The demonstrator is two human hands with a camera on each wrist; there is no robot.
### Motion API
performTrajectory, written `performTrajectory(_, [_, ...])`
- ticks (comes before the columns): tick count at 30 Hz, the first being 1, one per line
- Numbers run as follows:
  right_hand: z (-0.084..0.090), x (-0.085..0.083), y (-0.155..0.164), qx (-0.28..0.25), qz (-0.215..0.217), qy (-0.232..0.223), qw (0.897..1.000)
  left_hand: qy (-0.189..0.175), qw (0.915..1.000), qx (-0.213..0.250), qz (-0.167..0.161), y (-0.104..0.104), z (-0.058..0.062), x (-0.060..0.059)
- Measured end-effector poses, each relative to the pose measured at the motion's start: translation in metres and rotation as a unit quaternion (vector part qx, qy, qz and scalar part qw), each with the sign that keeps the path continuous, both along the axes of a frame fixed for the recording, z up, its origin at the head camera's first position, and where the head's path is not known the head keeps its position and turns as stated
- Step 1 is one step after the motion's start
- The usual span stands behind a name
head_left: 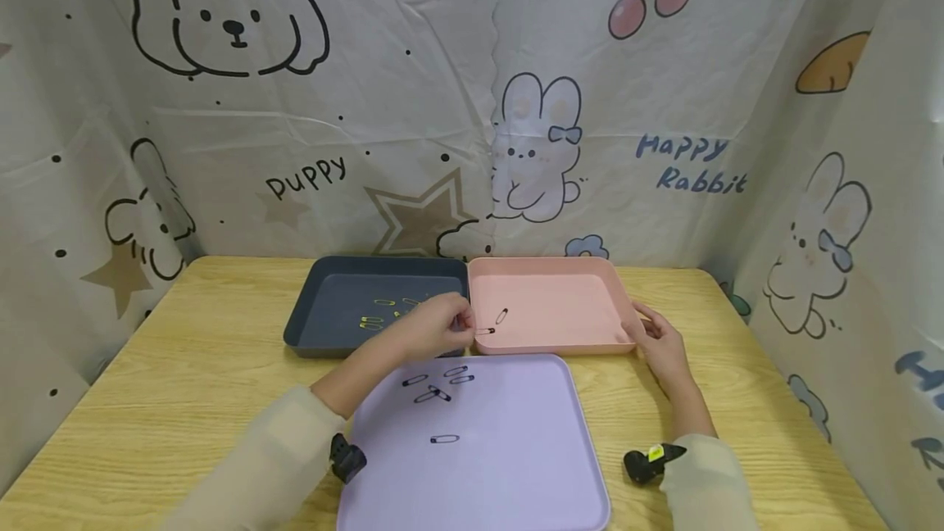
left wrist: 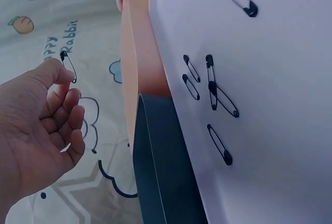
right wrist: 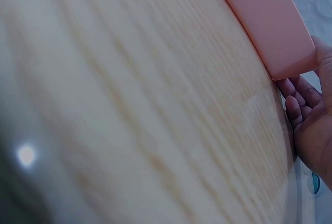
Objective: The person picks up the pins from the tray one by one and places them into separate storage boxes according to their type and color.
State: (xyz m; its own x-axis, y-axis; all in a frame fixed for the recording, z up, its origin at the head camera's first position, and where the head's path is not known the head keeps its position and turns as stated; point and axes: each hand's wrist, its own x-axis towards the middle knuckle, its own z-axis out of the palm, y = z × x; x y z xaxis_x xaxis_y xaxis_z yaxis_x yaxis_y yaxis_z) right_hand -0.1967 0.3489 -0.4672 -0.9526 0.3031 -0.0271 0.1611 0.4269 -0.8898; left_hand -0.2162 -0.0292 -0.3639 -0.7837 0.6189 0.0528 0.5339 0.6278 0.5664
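Note:
My left hand pinches a black safety pin between thumb and forefinger, at the left side of the pink tray. Inside that tray lies another safety pin. My right hand holds the pink tray's front right corner, thumb at the rim and the other fingers outside the wall. In front, the lilac tray bears several black safety pins, two of them crossed. Several yellow safety pins lie in the dark blue-grey tray, partly hidden behind my left hand.
The dark and pink trays stand side by side at the back of the wooden table, with the lilac tray close before them. A printed curtain hangs behind and along both sides.

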Motion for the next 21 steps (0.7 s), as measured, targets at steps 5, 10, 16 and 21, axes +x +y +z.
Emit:
performTrajectory(5, [0.001,0.001,-0.001,0.0,0.003,-0.002,1.0,-0.014,0.9999,0.006,0.007,0.007,-0.002,-0.01])
performTrajectory(10, [0.002,0.003,0.0,0.0,0.004,-0.006,1.0,-0.038,0.999,0.013,0.022,0.016,-0.006,-0.02])
performTrajectory(16, [0.001,0.003,0.001,0.001,0.006,-0.009,1.0,-0.04,0.9985,0.028,0.024,0.024,-0.01,-0.031])
performTrajectory(21, [0.0,0.001,0.0,0.0,0.006,-0.004,1.0,-0.042,0.998,0.039,0.026,0.027,-0.011,-0.037])
